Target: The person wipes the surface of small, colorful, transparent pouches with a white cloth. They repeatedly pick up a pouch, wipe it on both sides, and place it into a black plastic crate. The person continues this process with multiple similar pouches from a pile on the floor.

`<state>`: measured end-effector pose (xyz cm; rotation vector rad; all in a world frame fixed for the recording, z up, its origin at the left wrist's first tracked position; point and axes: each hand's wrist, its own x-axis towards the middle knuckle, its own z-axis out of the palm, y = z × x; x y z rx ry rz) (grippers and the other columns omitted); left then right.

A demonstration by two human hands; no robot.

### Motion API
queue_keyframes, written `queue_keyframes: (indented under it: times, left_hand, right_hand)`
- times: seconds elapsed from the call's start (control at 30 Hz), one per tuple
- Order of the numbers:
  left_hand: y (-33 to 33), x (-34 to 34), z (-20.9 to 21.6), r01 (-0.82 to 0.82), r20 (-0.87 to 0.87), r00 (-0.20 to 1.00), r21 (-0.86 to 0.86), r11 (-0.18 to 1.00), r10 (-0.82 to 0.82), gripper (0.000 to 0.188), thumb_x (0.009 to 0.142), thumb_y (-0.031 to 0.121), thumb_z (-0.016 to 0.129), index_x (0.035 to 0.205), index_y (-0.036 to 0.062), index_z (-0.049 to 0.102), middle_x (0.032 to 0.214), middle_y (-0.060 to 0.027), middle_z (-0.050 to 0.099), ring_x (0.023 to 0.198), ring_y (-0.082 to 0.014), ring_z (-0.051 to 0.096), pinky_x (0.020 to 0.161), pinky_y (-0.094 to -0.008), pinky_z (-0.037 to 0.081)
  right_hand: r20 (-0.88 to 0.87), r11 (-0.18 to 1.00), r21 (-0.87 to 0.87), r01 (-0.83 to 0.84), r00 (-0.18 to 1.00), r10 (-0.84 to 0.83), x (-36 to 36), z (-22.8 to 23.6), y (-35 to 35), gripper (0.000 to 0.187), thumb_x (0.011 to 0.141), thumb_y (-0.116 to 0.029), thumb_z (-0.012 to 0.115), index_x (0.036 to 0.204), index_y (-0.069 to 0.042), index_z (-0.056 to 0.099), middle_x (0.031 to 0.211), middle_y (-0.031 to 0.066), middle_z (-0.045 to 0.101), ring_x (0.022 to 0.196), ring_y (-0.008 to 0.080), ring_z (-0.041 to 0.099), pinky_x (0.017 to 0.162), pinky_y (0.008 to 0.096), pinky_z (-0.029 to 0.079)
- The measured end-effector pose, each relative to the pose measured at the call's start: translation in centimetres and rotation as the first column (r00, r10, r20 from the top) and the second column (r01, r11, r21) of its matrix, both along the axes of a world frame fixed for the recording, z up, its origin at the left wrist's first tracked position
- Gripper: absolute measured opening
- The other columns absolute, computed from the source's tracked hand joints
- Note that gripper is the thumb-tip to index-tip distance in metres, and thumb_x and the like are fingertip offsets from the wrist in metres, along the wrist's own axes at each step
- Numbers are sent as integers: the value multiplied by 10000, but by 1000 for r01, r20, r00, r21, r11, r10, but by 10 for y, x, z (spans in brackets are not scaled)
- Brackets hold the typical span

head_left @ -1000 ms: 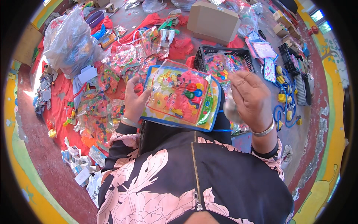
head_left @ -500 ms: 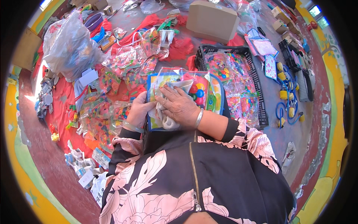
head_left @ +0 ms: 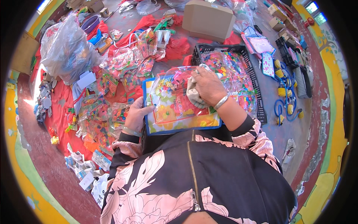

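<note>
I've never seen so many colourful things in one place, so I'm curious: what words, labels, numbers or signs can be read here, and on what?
I won't copy wording out, but it stands here:
Packet under the cloth: red lettering, partly covered.
White bag: dark characters.
Carton: label too small to read.
Packets in the crate: print too small to read.

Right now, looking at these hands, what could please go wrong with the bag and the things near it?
The clear bag looks thin and wrinkled, so the cloth in the right hand might crease it or push it askew. The mat under it could tilt, as the left hand is only at its left edge. The right elbow might knock the crate close by.
</note>
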<state>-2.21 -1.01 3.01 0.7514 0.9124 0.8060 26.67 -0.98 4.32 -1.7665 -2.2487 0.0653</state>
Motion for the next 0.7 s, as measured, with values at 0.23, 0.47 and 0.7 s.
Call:
queue_keyframes:
  times: [0.23,0.47,0.7]
  left_hand:
    - [-1,-7,-4,15,27,1000,-14,1000,-15,448,777,-53,605,1200,-29,459,1114,-130,595,973,-182,604,862,-311,484]
    - [21,4,-12,27,-494,769,659,751,405,521,724,156,744,1136,-3,468,1114,-130,510,991,-188,515,836,-307,439]
    - [39,15,-32,-154,-98,978,265,952,186,138,895,114,576,961,-5,595,868,-35,599,797,-124,582,727,-224,458]
  right_hand:
    - [-137,994,6,112,984,-110,30,6,-31,419,784,-11,479,1199,-13,536,1241,221,512,1139,354,503,969,410,406]
    - [-305,889,412,201,950,-73,32,83,-28,428,788,-14,576,1213,-18,525,1189,176,555,1088,333,544,926,383,449]
    - [-530,909,368,-197,758,379,-84,63,-11,486,770,-62,641,1237,-43,507,1249,169,521,1160,327,506,964,398,419]
